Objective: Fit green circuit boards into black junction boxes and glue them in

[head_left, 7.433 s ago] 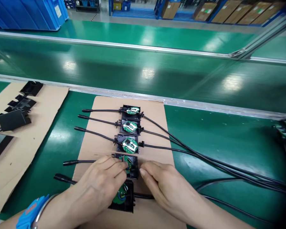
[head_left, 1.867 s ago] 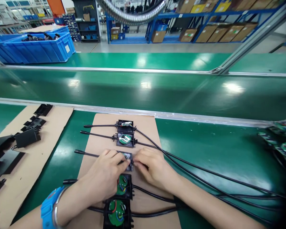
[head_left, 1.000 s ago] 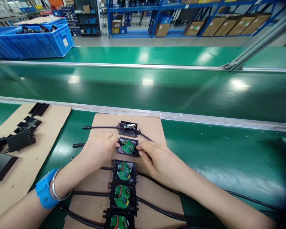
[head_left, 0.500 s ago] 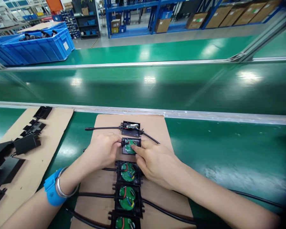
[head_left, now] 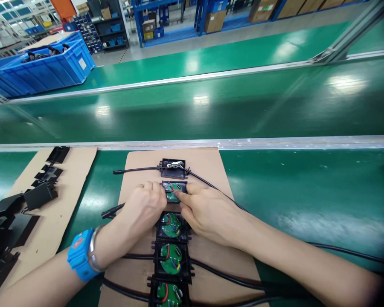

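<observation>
My left hand is closed at the left side of a small black plastic housing. Its fingers are curled round the black cable, whose free end sticks out to the left; the grip itself is hidden. With its index fingertip on the round green circuit board, my right hand grips that housing from the right. Closer to me, a column of similar housings holds green boards with red, blue and yellow wires. Beyond my hands lies another open housing with white wiring and a cable at each side.
A cardboard sheet lies under the housings on the green bench. To the left, another cardboard sheet carries black plastic covers. Black cables run right, under my forearm. Blue bins stand at the far left.
My left hand has rolled over and its fingers curled in more tightly beside the housing. The cable end has swung into view on the left. My right hand stays in place; the view has tilted slightly.
</observation>
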`<action>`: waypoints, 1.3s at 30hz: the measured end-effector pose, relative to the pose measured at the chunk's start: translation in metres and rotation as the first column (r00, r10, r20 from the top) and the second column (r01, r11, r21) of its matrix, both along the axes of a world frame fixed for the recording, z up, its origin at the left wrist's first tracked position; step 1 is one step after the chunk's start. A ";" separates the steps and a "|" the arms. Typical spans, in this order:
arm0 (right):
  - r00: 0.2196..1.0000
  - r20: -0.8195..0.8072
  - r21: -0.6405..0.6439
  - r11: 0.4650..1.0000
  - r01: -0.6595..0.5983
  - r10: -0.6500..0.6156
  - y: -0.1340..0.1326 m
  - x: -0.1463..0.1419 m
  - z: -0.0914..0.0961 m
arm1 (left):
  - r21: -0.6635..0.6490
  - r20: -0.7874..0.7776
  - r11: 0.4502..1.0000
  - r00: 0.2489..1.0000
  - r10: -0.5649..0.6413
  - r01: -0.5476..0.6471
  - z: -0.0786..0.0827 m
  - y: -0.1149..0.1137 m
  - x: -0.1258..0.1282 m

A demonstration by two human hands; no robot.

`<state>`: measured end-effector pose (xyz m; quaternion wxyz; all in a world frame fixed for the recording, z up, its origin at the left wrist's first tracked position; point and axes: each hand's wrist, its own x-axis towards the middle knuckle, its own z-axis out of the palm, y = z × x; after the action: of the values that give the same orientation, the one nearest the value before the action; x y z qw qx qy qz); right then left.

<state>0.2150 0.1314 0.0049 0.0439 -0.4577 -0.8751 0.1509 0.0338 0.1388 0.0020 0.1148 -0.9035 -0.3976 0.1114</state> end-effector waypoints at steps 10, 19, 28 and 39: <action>0.999 0.034 0.094 0.996 -0.012 0.009 -0.006 -0.003 -0.003 | -0.037 0.133 0.997 0.988 0.073 -0.069 0.000 -0.011 -0.006; 0.971 -0.227 -0.268 0.963 0.010 -0.073 0.003 0.013 0.010 | -0.165 0.207 0.983 0.972 0.111 -0.077 0.004 -0.008 -0.005; 0.935 -0.218 -0.399 0.900 0.175 -0.279 -0.008 0.021 0.005 | -0.232 0.514 0.953 0.856 -0.048 0.192 -0.008 0.005 -0.005; 0.981 -0.142 -0.280 0.956 0.087 -0.131 0.005 0.014 -0.001 | -0.232 0.545 0.949 0.837 -0.055 0.213 -0.013 -0.004 -0.016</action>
<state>0.2295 0.1359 0.0041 0.0585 -0.4936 -0.8130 0.3031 0.0179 0.1344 -0.0113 -0.1228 -0.9315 -0.3286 -0.0960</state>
